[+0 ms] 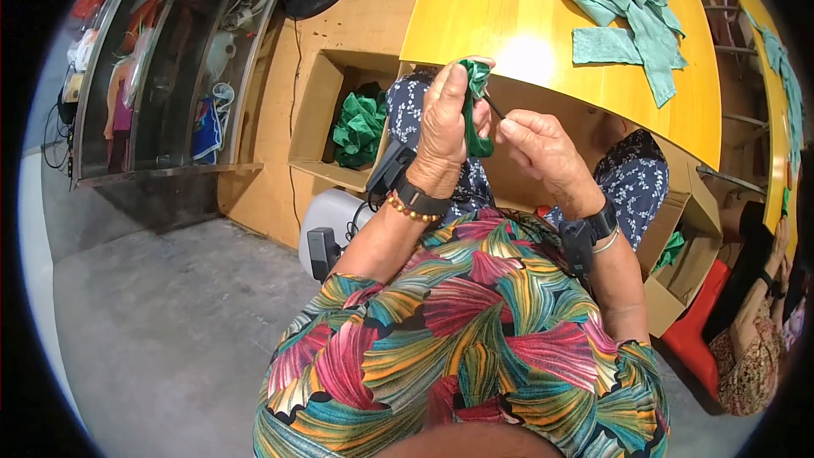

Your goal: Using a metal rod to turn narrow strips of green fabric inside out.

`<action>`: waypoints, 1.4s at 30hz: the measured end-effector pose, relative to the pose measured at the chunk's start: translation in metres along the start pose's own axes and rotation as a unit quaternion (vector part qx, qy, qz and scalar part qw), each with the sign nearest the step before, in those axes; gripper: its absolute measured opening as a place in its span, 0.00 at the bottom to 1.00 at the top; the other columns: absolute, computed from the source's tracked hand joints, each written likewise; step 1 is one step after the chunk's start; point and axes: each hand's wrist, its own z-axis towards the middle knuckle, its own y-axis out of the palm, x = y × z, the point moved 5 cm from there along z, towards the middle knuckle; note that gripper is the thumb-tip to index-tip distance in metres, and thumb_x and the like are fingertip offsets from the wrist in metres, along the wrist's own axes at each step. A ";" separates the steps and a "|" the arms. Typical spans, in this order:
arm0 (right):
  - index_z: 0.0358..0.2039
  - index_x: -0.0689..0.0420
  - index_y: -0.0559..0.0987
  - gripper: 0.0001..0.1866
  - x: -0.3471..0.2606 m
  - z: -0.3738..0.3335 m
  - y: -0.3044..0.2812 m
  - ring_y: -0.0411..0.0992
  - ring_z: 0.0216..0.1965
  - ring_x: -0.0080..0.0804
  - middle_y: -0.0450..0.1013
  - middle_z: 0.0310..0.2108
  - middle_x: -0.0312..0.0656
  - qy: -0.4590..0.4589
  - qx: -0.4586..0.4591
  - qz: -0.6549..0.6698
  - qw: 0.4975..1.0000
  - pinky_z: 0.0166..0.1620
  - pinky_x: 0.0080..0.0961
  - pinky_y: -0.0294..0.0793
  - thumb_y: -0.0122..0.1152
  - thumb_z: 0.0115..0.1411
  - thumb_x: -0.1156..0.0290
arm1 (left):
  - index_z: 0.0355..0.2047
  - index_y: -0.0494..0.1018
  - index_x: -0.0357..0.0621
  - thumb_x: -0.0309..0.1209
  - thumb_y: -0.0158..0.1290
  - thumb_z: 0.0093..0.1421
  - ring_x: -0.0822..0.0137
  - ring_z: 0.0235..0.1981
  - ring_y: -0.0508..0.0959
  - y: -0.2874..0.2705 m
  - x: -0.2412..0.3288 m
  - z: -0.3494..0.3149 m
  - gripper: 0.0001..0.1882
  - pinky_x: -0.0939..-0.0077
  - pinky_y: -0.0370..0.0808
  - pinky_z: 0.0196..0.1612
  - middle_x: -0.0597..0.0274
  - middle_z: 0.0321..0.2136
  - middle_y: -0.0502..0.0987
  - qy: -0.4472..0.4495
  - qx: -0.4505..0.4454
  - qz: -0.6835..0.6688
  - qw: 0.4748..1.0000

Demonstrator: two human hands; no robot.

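Note:
Gathered dark green shiny fabric (480, 140) is held up in my left hand (443, 119), closed around it, with its lower end hanging loose. My right hand (547, 148) is closed in a pinch on a thin dark rod (494, 108). The rod slants up and left from those fingertips to the fabric; whether its tip is inside the fabric or behind it is hidden. Both hands are above my lap, just in front of the yellow table's near edge.
Pale green cloth pieces (627, 0) lie on the yellow table (458, 8). Open cardboard boxes stand either side of my legs, the left one (318, 119) holding green fabric. A shelf rack (161, 102) is at far left. Another person's arm (755, 297) shows at far right, beside a red chair (697, 322).

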 end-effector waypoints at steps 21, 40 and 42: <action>0.27 0.60 0.72 0.10 -0.026 0.031 -0.004 0.69 0.21 0.47 0.70 0.19 0.49 -0.279 0.221 -0.458 0.815 0.25 0.37 0.68 0.49 0.55 0.66 | 0.31 0.71 0.36 0.46 0.48 0.57 0.79 0.10 0.62 -0.013 -0.021 0.018 0.21 0.85 0.59 0.12 0.71 0.09 0.62 0.069 0.029 0.302 0.950; 0.18 0.63 0.68 0.15 -0.005 0.029 -0.007 0.61 0.19 0.51 0.63 0.17 0.54 -0.138 0.141 -0.254 0.947 0.24 0.35 0.62 0.51 0.55 0.65 | 0.34 0.67 0.39 0.41 0.52 0.56 0.79 0.09 0.61 -0.015 0.001 0.027 0.16 0.85 0.61 0.12 0.72 0.11 0.63 0.101 0.102 0.133 0.981; 0.18 0.63 0.68 0.15 -0.014 0.029 -0.008 0.62 0.20 0.52 0.64 0.17 0.54 -0.178 0.166 -0.381 0.892 0.24 0.35 0.62 0.51 0.55 0.64 | 0.34 0.68 0.39 0.42 0.50 0.57 0.81 0.10 0.61 -0.017 0.009 0.027 0.17 0.87 0.59 0.12 0.73 0.12 0.63 0.166 0.116 0.232 0.951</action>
